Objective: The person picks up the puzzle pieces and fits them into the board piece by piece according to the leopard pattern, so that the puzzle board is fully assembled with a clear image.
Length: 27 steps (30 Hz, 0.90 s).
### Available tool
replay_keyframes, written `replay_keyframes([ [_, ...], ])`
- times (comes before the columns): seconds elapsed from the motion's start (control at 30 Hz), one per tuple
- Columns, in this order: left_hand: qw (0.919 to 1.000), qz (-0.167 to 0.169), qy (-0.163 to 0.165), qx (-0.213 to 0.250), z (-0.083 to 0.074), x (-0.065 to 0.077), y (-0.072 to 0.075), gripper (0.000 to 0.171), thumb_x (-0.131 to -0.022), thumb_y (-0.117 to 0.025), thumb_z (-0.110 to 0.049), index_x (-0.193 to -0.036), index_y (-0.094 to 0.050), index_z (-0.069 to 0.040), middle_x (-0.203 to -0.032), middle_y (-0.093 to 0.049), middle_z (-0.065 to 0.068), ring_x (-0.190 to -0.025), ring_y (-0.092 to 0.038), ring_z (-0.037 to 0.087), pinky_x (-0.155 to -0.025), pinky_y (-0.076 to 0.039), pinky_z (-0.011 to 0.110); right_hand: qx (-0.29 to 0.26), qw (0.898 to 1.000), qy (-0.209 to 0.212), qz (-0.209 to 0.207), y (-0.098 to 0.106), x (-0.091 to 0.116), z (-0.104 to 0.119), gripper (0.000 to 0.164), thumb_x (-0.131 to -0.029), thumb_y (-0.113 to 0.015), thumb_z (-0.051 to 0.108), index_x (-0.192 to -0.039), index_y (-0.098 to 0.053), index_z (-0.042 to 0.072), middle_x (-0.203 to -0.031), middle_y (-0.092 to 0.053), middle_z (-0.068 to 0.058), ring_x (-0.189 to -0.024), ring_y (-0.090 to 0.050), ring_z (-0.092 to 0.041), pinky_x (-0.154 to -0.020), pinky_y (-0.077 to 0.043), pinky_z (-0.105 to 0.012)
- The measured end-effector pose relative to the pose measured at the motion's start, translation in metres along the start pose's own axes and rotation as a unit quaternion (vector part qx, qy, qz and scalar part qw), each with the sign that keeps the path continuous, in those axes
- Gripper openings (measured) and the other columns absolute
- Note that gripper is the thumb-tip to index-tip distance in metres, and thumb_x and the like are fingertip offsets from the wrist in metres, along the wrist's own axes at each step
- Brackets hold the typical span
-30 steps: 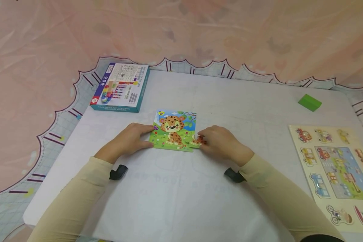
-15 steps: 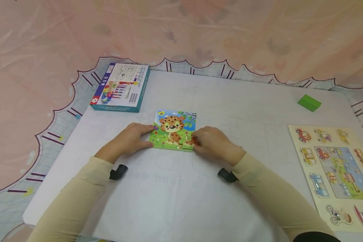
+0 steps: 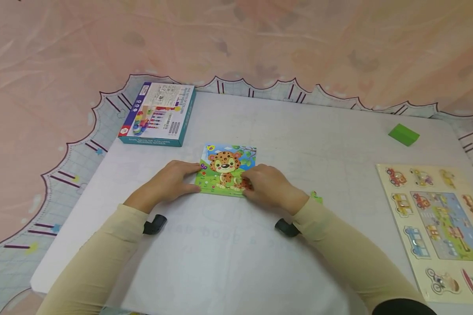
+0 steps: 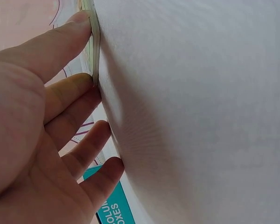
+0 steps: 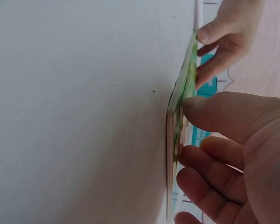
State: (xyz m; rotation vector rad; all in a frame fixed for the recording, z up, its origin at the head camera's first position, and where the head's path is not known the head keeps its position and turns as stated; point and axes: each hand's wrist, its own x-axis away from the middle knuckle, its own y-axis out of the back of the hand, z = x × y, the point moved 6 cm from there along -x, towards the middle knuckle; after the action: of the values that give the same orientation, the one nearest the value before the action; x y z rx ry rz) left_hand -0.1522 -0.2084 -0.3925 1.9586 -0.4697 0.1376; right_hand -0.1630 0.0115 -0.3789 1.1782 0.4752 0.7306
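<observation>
A square jigsaw puzzle point(image 3: 217, 175) with a spotted leopard cub lies flat on the white table. At its left edge, my left hand point(image 3: 167, 181) rests its thumb and fingertips against the side, fingers fairly straight. Over the lower right part, my right hand point(image 3: 273, 186) pinches a small puzzle piece point(image 3: 238, 183) between thumb and fingers. In the right wrist view that puzzle piece point(image 5: 181, 126) sits slightly raised on top of the puzzle, tilt unclear. From the left wrist, the puzzle's edge point(image 4: 96, 46) meets my thumb. My right hand covers part of the puzzle's right side.
A boxed toy set point(image 3: 157, 113) lies at the back left. A green block point(image 3: 404, 134) stands at the back right, and a vehicle puzzle board point(image 3: 402, 245) lies at the right. Beside my right wrist a small green piece point(image 3: 316, 197) shows, partly covered by the sleeve.
My right hand has slid left over the puzzle with the puzzle piece. The small green piece has come into sight behind the right wrist. My left hand has stayed put.
</observation>
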Motion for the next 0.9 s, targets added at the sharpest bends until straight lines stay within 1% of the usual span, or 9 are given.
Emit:
replay_keyframes([
  [0.17, 1.0, 0.001, 0.003, 0.0, 0.001, -0.001, -0.001, 0.067, -0.09, -0.077, -0.027, -0.148, -0.049, -0.008, -0.151, -0.047, 0.013, -0.141, -0.034, 0.037, -0.117, -0.028, 0.054, 0.0, 1.0, 0.002, -0.006, -0.002, -0.004, 0.002, 0.029, -0.088, -0.07, 0.019, -0.113, -0.07, 0.004, -0.096, -0.069, -0.004, -0.097, -0.063, -0.026, -0.084, -0.052, -0.041],
  [0.23, 1.0, 0.0, 0.004, 0.001, 0.001, -0.001, -0.001, 0.067, -0.09, -0.077, -0.028, -0.148, -0.049, -0.008, -0.151, -0.047, 0.013, -0.141, -0.034, 0.037, -0.116, -0.028, 0.055, 0.002, 1.0, 0.001, -0.004, -0.003, -0.005, 0.003, 0.03, -0.089, -0.071, 0.02, -0.114, -0.07, 0.004, -0.097, -0.069, -0.005, -0.097, -0.062, -0.027, -0.084, -0.052, -0.041],
  [0.3, 1.0, 0.0, 0.002, 0.003, 0.001, -0.001, -0.001, 0.067, -0.09, -0.076, -0.028, -0.148, -0.049, -0.008, -0.151, -0.047, 0.013, -0.141, -0.034, 0.037, -0.116, -0.028, 0.054, 0.003, 1.0, -0.003, 0.002, -0.004, -0.007, 0.005, 0.032, -0.089, -0.07, 0.02, -0.117, -0.07, 0.004, -0.101, -0.07, -0.006, -0.1, -0.063, -0.027, -0.087, -0.052, -0.041],
  [0.4, 1.0, -0.001, -0.001, 0.003, 0.001, 0.0, -0.001, 0.067, -0.091, -0.076, -0.027, -0.148, -0.049, -0.008, -0.152, -0.047, 0.013, -0.142, -0.034, 0.037, -0.117, -0.028, 0.054, 0.005, 1.0, -0.008, 0.011, -0.006, -0.009, 0.007, 0.037, -0.091, -0.07, 0.023, -0.123, -0.068, 0.004, -0.112, -0.071, -0.009, -0.108, -0.063, -0.028, -0.092, -0.052, -0.042],
  [0.5, 1.0, -0.001, -0.006, 0.002, 0.0, 0.0, -0.001, 0.067, -0.091, -0.076, -0.027, -0.148, -0.049, -0.008, -0.152, -0.047, 0.013, -0.142, -0.034, 0.038, -0.117, -0.027, 0.055, 0.008, 1.0, -0.008, 0.012, -0.006, -0.011, 0.01, 0.037, -0.092, -0.069, 0.023, -0.125, -0.068, 0.004, -0.116, -0.071, -0.009, -0.11, -0.063, -0.029, -0.094, -0.052, -0.042],
  [0.7, 1.0, 0.001, -0.002, -0.002, 0.001, 0.0, -0.001, 0.068, -0.09, -0.077, -0.028, -0.148, -0.049, -0.008, -0.151, -0.047, 0.013, -0.141, -0.034, 0.037, -0.117, -0.028, 0.054, 0.014, 1.0, 0.002, 0.0, -0.005, -0.014, 0.013, 0.032, -0.092, -0.068, 0.021, -0.119, -0.069, 0.005, -0.105, -0.071, -0.006, -0.101, -0.063, -0.027, -0.087, -0.053, -0.041],
  [0.8, 1.0, 0.002, -0.001, -0.005, 0.0, 0.0, -0.001, 0.068, -0.09, -0.077, -0.028, -0.149, -0.049, -0.007, -0.152, -0.047, 0.013, -0.141, -0.034, 0.038, -0.117, -0.028, 0.055, 0.016, 1.0, 0.0, 0.004, -0.005, -0.016, 0.015, 0.03, -0.092, -0.068, 0.021, -0.118, -0.069, 0.006, -0.101, -0.07, -0.004, -0.098, -0.063, -0.026, -0.085, -0.052, -0.041],
  [0.9, 1.0, 0.0, -0.003, -0.007, 0.0, 0.0, -0.001, 0.067, -0.091, -0.076, -0.028, -0.148, -0.049, -0.007, -0.151, -0.047, 0.014, -0.141, -0.035, 0.038, -0.117, -0.028, 0.055, 0.018, 1.0, -0.005, 0.009, -0.006, -0.017, 0.017, 0.032, -0.093, -0.068, 0.021, -0.121, -0.069, 0.006, -0.102, -0.07, -0.004, -0.1, -0.064, -0.026, -0.087, -0.052, -0.04],
])
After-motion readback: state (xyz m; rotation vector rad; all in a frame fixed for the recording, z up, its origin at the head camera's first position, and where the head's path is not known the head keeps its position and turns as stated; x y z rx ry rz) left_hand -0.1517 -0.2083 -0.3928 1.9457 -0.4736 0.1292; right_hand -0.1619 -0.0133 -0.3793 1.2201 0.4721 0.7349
